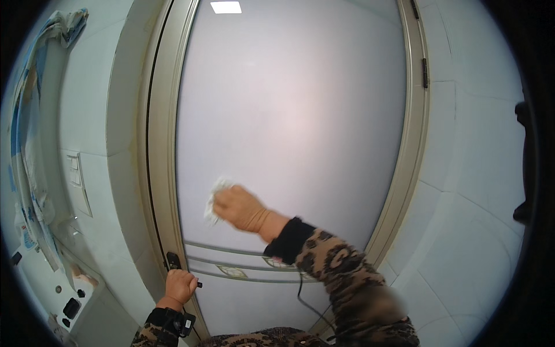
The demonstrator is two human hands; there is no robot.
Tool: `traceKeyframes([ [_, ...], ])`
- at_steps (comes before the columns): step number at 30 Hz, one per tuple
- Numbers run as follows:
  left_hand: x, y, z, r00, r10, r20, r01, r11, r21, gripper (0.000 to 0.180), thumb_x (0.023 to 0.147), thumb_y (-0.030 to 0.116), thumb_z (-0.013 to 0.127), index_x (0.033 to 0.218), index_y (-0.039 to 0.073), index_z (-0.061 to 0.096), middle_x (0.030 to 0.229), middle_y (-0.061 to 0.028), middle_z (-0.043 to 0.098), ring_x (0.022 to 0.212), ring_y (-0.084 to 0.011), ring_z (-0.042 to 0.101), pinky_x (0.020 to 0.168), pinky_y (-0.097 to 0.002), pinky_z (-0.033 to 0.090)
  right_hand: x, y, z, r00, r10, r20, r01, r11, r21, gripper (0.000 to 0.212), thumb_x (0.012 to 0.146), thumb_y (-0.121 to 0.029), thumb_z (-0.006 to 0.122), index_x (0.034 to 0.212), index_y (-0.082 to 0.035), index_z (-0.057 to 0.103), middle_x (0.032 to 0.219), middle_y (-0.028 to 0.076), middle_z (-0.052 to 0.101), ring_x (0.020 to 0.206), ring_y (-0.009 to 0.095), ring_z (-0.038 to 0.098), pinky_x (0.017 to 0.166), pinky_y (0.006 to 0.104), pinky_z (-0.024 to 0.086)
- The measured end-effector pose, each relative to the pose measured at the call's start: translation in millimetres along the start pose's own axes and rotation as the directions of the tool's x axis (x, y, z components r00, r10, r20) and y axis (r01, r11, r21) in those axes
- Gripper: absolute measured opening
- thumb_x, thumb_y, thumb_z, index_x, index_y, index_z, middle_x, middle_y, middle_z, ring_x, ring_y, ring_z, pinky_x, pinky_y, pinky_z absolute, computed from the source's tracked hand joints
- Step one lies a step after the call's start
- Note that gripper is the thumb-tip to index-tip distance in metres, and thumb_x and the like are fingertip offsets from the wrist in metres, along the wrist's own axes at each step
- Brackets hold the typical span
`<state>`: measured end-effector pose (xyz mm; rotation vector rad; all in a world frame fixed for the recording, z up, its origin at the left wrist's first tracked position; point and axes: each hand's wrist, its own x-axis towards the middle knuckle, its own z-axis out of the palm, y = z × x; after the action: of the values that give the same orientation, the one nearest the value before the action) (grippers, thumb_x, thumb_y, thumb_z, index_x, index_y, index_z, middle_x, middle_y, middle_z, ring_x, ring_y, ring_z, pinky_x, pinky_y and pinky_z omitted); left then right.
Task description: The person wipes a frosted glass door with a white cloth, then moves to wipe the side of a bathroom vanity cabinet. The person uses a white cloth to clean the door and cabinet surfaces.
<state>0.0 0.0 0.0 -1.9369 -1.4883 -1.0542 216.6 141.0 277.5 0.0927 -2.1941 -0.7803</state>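
A white cloth (210, 208) is bunched under my right hand (241, 209), which is closed on it and holds it against the frosted glass panel (289, 115) of a door. The cloth sits on the lower left part of the glass, above the decorative strips (231, 270). Lower down at the left, my left hand (181, 285) is wrapped round the dark door handle (200, 284); the handle's tip pokes out past the fingers. Just above that hand shows the dark lock plate (173, 260).
Beige framing (165, 144) borders the glass, with a hinge (425, 73) on the right side. Left of the door, a white wall carries a switch panel (78, 173) and a blue-and-white hanging cloth (36, 115). A white ledge (58, 289) holds small dark items. Pale tiles (462, 231) cover the right wall.
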Motion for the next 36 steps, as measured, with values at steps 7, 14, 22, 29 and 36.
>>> traceKeyframes([
  [7, 2, 7, -1, 0.999, -0.002, -0.035, 0.002, 1.0, 0.006, 0.015, 0.078, 0.021, 0.068, 0.068, 0.012, 0.061, 0.071, -0.0043, 0.058, 0.076, -0.0265, 0.057, 0.079, -0.0412, 0.04, 19, 163, -231, 0.933, -0.033, -0.359, -0.226, 0.721, -0.654, 0.014, 0.082, -0.004, 0.057, 0.093, -0.009, 0.063, 0.093, 0.009, 0.064, 0.084, 0.03, 0.06, 0.074, 0.0406, 0.044],
  [14, -2, 7, 6, 0.997, 0.005, -0.073, -0.005, 1.0, 0.0, 0.014, 0.077, 0.018, 0.067, 0.067, 0.012, 0.06, 0.069, -0.0048, 0.056, 0.074, -0.0276, 0.057, 0.078, -0.042, 0.04, 5, 185, -282, 0.616, 0.236, -0.752, -0.783, 0.287, -0.551, 0.017, 0.079, -0.007, 0.06, 0.096, -0.006, 0.062, 0.095, 0.013, 0.061, 0.092, 0.033, 0.06, 0.075, 0.0467, 0.049],
  [22, -1, 9, 5, 0.998, 0.005, -0.07, -0.004, 1.0, 0.006, 0.014, 0.077, 0.017, 0.066, 0.067, 0.01, 0.059, 0.071, -0.0064, 0.056, 0.075, -0.0284, 0.055, 0.079, -0.0423, 0.039, -52, -6, -75, 0.933, 0.266, -0.241, -0.338, 0.878, -0.339, 0.017, 0.078, -0.004, 0.056, 0.095, -0.006, 0.061, 0.092, 0.01, 0.062, 0.082, 0.027, 0.058, 0.074, 0.0391, 0.044],
  [29, -1, 10, 0, 0.999, -0.037, 0.011, 0.038, 0.999, -0.011, 0.014, 0.08, 0.019, 0.064, 0.07, 0.009, 0.061, 0.072, -0.0065, 0.058, 0.077, -0.0282, 0.056, 0.081, -0.0425, 0.04, -79, -32, -71, 0.998, -0.029, 0.048, 0.037, 0.984, -0.174, 0.013, 0.08, -0.009, 0.059, 0.092, -0.007, 0.063, 0.093, 0.006, 0.062, 0.083, 0.022, 0.06, 0.075, 0.036, 0.046],
  [36, -1, 10, 3, 0.999, -0.036, -0.027, 0.036, 0.999, -0.014, 0.014, 0.079, 0.02, 0.064, 0.07, 0.011, 0.061, 0.072, -0.006, 0.058, 0.077, -0.0284, 0.057, 0.081, -0.0429, 0.04, -21, 138, -242, 0.944, -0.033, -0.329, -0.221, 0.676, -0.703, 0.015, 0.08, -0.003, 0.059, 0.094, -0.007, 0.063, 0.091, 0.01, 0.066, 0.086, 0.03, 0.063, 0.076, 0.0422, 0.048],
])
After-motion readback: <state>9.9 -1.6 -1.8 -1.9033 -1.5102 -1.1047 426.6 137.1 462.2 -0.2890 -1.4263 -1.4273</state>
